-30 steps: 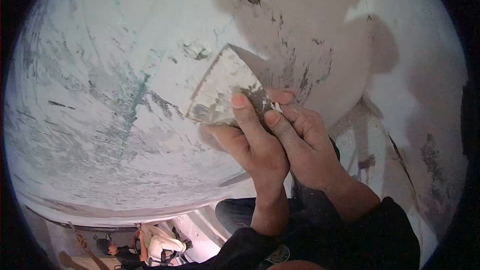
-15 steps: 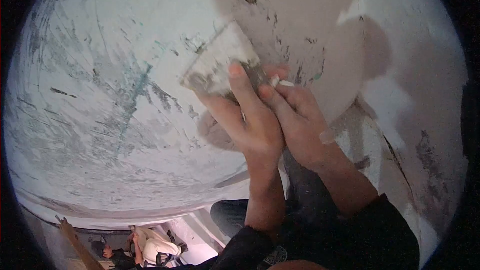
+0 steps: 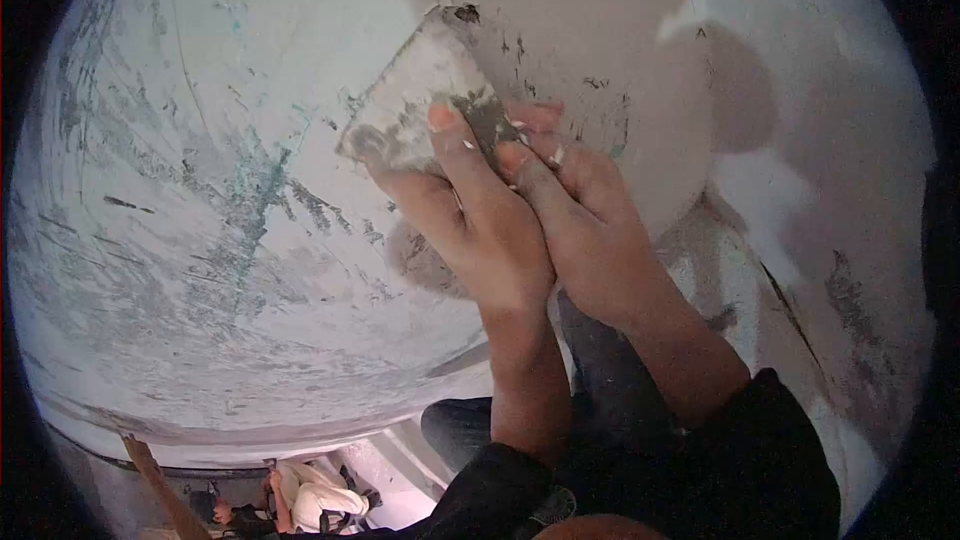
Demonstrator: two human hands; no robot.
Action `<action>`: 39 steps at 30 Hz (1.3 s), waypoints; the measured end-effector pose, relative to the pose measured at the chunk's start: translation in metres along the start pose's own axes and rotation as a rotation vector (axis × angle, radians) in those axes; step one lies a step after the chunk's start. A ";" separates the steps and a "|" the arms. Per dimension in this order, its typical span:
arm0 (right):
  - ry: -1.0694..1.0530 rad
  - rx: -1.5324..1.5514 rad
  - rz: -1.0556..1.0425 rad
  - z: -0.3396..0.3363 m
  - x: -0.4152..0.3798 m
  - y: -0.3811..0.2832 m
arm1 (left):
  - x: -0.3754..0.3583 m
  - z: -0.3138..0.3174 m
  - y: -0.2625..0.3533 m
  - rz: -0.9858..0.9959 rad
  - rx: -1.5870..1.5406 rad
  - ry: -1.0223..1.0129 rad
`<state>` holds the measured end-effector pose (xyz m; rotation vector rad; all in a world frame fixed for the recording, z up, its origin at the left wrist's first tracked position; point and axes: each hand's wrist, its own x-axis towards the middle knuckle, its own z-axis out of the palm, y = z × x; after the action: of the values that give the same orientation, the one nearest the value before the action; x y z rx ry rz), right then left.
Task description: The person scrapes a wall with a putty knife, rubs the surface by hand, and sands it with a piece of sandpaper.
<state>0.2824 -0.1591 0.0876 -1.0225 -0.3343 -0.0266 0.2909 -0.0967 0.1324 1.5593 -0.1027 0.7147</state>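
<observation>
1. The broad scraper [image 3: 415, 75], its face smeared, lies over the pale plastered surface [image 3: 330, 340], one corner beside a dark pit [image 3: 467, 13]; whether its long edge touches is unclear.
2. The left hand [image 3: 495, 240] has a narrow grip on the scraper, thumb on top and a finger reaching under, probably to steady the blade.
3. The right hand [image 3: 600, 250] closes around its narrow end, seemingly for control (the handle is mostly hidden).
4. Farther out, a crack [image 3: 792, 318] runs down at right; at lower left are a raised forearm [image 3: 168, 488] and a person [image 3: 312, 493] in pale trousers.
</observation>
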 end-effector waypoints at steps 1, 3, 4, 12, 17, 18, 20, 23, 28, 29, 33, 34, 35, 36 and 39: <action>-0.044 -0.039 -0.027 -0.002 -0.001 -0.003 | -0.005 -0.002 -0.007 0.000 0.003 -0.001; -0.006 -0.165 -0.103 0.002 0.005 -0.001 | -0.007 0.002 -0.021 0.178 0.027 0.160; 0.049 -0.282 -0.152 0.002 0.004 0.003 | -0.007 0.001 -0.020 0.176 0.026 0.163; -0.068 -0.150 -0.033 -0.004 0.007 -0.006 | 0.000 -0.001 -0.008 0.038 -0.054 0.054; -0.020 -0.218 -0.166 -0.003 0.007 0.013 | 0.000 -0.013 -0.039 0.279 0.172 0.100; -0.068 -0.113 -0.132 0.000 0.014 -0.001 | 0.003 -0.004 -0.019 0.191 0.072 0.063; -0.111 0.001 -0.073 0.001 0.006 0.000 | -0.007 -0.001 -0.010 0.096 -0.002 0.038; -0.069 -0.069 -0.097 -0.001 0.008 0.009 | -0.010 -0.015 -0.039 0.168 0.109 0.112; -0.099 -0.080 -0.041 0.000 0.003 -0.007 | -0.015 -0.008 -0.015 0.053 0.033 0.107; -0.078 -0.087 -0.120 0.000 0.003 0.000 | -0.005 -0.007 -0.016 0.073 0.022 0.109; -0.125 -0.157 -0.122 0.006 0.020 -0.027 | 0.010 -0.006 0.009 0.057 0.007 0.008; -0.088 -0.166 -0.105 0.006 0.018 -0.014 | 0.000 -0.003 0.007 0.049 0.001 0.066; -0.097 -0.173 -0.122 0.005 0.018 -0.014 | -0.005 0.002 0.005 0.064 -0.018 0.124; -0.127 -0.115 -0.070 0.004 0.018 -0.016 | 0.003 -0.002 -0.003 0.089 -0.038 0.129; 0.012 -0.173 -0.150 0.011 0.019 0.011 | 0.006 -0.013 -0.021 0.304 0.204 0.217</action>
<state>0.2993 -0.1419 0.0890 -1.1662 -0.4023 -0.2001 0.3005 -0.0800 0.1165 1.6674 -0.1096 1.1597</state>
